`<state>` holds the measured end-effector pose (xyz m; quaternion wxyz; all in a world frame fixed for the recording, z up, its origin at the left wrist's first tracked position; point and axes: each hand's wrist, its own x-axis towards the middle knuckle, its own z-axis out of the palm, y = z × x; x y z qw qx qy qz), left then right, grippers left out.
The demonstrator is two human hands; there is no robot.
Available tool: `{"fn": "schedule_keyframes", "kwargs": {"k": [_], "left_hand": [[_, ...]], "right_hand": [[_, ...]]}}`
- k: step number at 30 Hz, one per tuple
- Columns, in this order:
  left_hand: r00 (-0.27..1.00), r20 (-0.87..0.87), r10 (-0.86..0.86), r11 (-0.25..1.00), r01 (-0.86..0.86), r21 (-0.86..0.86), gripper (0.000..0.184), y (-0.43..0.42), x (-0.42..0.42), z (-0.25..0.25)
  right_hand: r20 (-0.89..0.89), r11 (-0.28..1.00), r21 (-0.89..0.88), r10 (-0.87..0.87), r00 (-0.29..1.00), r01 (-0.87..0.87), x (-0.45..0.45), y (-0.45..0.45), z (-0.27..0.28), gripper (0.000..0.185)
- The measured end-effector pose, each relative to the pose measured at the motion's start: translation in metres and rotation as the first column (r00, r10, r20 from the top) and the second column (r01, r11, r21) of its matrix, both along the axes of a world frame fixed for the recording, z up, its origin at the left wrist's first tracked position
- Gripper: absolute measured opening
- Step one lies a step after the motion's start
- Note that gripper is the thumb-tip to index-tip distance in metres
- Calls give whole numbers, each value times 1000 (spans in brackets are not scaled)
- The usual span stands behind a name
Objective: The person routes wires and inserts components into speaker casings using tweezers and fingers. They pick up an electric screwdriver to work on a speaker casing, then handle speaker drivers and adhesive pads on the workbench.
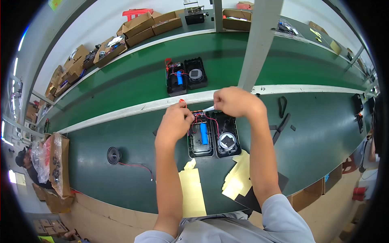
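Scene bright, light mostly even. White strip lights (16, 67) glow at far left edge. Soft shadow right of speaker (114, 155); faint sheen on counter (105, 186). Strong fisheye: counter edges bowed, corners black. Periphery soft; left hand (173, 121), right hand (237, 101) clearer.

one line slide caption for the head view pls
Left hand and right hand at an open black casing holding a blue cylindrical cell; a wired speaker lies to the left.

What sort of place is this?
Likely an electronics assembly workshop: an opened black case with a blue cylinder inside, a loose speaker, and cardboard boxes at the back.
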<state>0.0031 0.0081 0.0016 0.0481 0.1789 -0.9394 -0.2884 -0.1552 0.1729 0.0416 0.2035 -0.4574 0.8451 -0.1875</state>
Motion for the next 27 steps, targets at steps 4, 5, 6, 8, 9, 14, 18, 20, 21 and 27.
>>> {"fn": "schedule_keyframes", "kwargs": {"k": [4,5,6,8,9,14,18,20,21,27], "left_hand": [[1000,-14,-17,1000,16,-1,30,7,-6,-21],[1000,6,5,1000,-6,21,31,8,-8,-23],[999,27,26,999,-27,41,32,8,-9,-25],[995,56,87,992,-92,86,32,12,-11,-23],[990,65,129,984,-136,111,31,16,-11,-16],[982,117,152,983,-162,84,26,11,-18,-28],[988,24,155,969,-157,188,19,11,-13,-26],[979,-81,187,954,-161,254,14,7,-14,-30],[978,-100,182,946,-146,290,15,5,-15,-31],[965,-136,223,890,-145,431,28,4,-19,-31]], "right_hand": [[-18,977,211,-19,1000,22,5,-18,-22,22],[30,982,190,-19,999,13,0,-17,-24,24],[78,986,167,-20,997,7,-5,-15,-26,25],[133,989,135,-74,988,56,-18,-10,-32,29],[140,986,127,-127,982,110,-25,-8,-35,32],[313,994,100,-82,946,53,-34,6,-32,44],[521,969,49,182,834,-242,-21,-6,-29,40],[580,929,42,278,766,-368,-18,-15,-34,35],[551,929,71,268,791,-364,-16,-18,-32,35],[387,922,92,316,866,-377,2,-23,-22,30]]}}
